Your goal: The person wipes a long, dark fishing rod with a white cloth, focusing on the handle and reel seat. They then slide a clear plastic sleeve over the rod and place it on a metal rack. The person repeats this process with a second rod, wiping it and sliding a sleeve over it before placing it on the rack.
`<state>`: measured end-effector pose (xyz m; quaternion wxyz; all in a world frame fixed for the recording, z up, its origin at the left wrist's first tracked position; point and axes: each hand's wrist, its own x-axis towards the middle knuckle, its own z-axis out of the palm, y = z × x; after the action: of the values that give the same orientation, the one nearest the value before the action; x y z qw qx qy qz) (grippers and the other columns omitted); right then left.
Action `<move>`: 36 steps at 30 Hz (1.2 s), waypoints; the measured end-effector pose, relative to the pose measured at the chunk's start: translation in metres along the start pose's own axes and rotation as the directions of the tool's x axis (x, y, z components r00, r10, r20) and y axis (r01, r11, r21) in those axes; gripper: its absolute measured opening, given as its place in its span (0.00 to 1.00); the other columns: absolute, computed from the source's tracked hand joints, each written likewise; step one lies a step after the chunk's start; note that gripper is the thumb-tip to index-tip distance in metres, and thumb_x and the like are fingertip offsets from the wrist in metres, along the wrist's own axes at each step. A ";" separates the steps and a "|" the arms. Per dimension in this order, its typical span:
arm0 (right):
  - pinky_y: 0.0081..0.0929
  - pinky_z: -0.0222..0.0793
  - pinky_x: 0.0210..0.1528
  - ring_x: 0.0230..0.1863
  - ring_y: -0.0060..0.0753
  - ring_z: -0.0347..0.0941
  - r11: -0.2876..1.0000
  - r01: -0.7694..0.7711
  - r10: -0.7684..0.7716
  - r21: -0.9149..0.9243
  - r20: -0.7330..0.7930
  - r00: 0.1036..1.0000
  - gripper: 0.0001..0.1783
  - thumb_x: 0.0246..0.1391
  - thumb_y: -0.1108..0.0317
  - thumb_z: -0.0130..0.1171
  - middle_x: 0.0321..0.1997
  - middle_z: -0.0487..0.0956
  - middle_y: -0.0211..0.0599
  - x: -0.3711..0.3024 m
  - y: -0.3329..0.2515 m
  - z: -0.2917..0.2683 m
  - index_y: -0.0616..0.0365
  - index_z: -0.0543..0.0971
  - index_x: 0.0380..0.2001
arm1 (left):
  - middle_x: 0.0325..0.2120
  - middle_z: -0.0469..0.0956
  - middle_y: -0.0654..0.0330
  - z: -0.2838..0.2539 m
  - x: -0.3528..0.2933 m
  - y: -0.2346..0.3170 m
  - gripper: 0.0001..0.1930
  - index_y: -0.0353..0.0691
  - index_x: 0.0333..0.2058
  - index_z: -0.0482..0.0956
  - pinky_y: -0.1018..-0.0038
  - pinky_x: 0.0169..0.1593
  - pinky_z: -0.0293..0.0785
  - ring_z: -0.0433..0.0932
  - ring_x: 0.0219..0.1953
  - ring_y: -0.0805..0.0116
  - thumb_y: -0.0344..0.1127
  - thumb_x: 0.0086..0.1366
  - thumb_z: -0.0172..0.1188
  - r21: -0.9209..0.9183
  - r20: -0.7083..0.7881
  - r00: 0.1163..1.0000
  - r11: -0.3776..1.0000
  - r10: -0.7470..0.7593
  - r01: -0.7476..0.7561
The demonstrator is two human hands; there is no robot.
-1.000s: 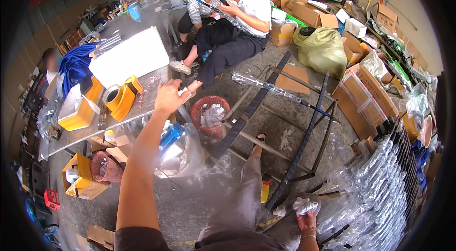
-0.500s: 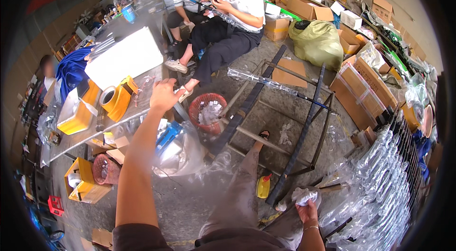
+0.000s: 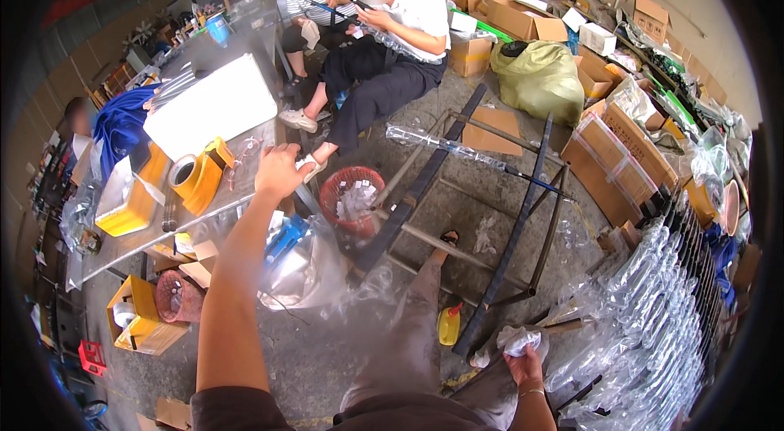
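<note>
My left hand reaches forward to the near right corner of the work table. Its fingers are spread and bent over the edge, and nothing shows in them. Low on the right, my right hand grips a crumpled white cloth beside my leg. In front of me, a rod, partly in clear plastic wrap, lies across a metal frame with dark padded bars.
Wrapped rods stand in a dense row at right. A red basket of white scraps and a yellow bottle sit on the floor. Two seated co-workers handle rods ahead. Cardboard boxes and a green sack line the right.
My view has shifted slightly, so the scene sits a little to the left. Both my hands keep their places and hold. The co-workers ahead have moved their arms and rods slightly.
</note>
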<state>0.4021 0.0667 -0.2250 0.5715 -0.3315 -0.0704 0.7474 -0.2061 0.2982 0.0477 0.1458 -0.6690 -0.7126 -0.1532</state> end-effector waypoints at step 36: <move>0.52 0.69 0.54 0.57 0.43 0.70 0.999 0.041 -0.041 0.022 0.008 0.999 0.24 0.55 0.61 0.61 0.56 0.75 0.34 -0.003 -0.003 -0.005 0.51 0.71 0.54 | 0.36 0.80 0.54 0.005 0.003 -0.005 0.21 0.39 0.40 0.77 0.60 0.55 0.63 0.76 0.44 0.54 0.49 0.54 0.64 -0.002 -0.015 1.000 1.000 -0.013 0.013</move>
<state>0.4081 0.0637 -0.2265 0.5899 -0.3204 -0.0713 0.7378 -0.2116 0.3027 0.0445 0.1495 -0.6635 -0.7155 -0.1597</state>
